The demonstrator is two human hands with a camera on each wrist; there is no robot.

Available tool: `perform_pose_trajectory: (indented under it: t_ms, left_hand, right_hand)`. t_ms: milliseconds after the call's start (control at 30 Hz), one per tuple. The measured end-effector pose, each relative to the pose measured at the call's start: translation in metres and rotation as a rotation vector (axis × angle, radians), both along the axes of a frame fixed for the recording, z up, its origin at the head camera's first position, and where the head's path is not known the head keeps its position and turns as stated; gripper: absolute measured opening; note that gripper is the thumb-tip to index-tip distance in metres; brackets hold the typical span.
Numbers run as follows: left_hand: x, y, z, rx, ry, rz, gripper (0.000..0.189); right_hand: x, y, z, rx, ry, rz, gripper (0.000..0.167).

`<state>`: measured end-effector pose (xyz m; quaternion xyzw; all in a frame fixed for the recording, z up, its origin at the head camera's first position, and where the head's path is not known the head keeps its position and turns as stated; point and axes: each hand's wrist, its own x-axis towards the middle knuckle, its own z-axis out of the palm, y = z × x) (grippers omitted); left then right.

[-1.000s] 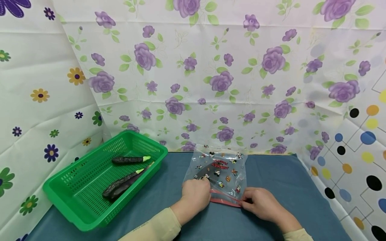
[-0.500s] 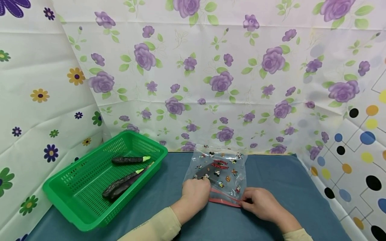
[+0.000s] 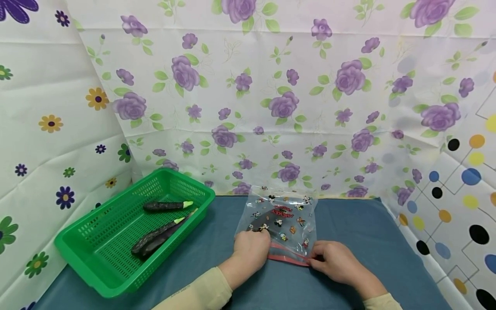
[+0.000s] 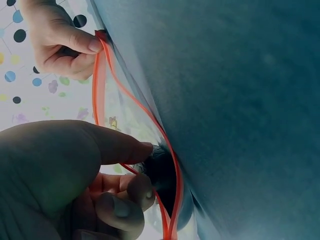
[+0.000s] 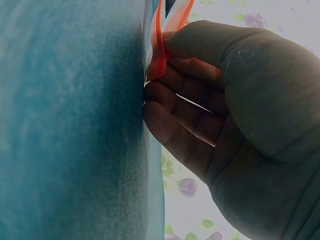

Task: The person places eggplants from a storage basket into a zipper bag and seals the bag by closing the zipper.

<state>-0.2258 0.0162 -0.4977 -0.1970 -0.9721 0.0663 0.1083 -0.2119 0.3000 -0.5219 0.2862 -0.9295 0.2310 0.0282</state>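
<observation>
A clear zip-top bag (image 3: pixel 288 224) with cartoon prints and a red zip edge lies on the table, its mouth toward me. A dark eggplant (image 3: pixel 267 219) shows through the plastic inside it. My left hand (image 3: pixel 251 252) grips the bag at the left part of its mouth, fingers curled. In the left wrist view, the thumb tip (image 4: pixel 145 150) lies over the parted mouth, beside a dark shape (image 4: pixel 167 175) within; the exact contact is partly hidden. My right hand (image 3: pixel 335 260) pinches the right corner of the red zip edge (image 5: pixel 159 55) between thumb and finger.
A green perforated basket (image 3: pixel 104 288) stands to the left. One eggplant (image 3: pixel 164 206) lies toward its back; two more eggplants (image 3: pixel 155 241) lie side by side nearer me. Blue cloth (image 3: pixel 368 228) covers the table, with patterned sheets (image 3: pixel 248 107) hanging behind and at the sides.
Between the hands, the front red zip strip has shifted slightly left at its left end. Both hands stay almost in place, and the basket is unchanged.
</observation>
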Motion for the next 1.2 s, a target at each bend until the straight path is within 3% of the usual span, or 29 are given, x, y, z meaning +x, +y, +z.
perform_pose_trajectory:
  t_ms: [233,333,467,700,900,1200]
  left_hand:
    - [0.0,-0.001,0.0,-0.01,-0.025,-0.001,0.013]
    - [0.002,-0.005,-0.001,-0.001,0.018,-0.017,0.004]
    - [0.003,-0.013,0.003,0.004,0.06,-0.048,0.021]
    - [0.001,-0.026,0.016,0.027,-0.089,-0.077,0.026]
    - [0.001,-0.035,0.028,0.1,-0.167,-0.1,0.024]
    - [-0.006,-0.048,0.036,0.215,-0.109,-0.1,0.027]
  right_hand:
    - [-0.001,0.0,0.001,0.002,0.001,-0.001,0.016]
    - [-0.001,0.0,0.002,0.004,0.017,0.004,0.017]
    - [-0.002,0.0,0.002,0.009,0.039,0.012,0.016]
    - [-0.001,-0.001,0.003,0.014,0.005,0.004,0.015]
    - [0.001,-0.001,0.002,0.001,0.004,0.005,0.016]
    - [0.001,-0.002,0.001,-0.004,0.021,0.014,0.016]
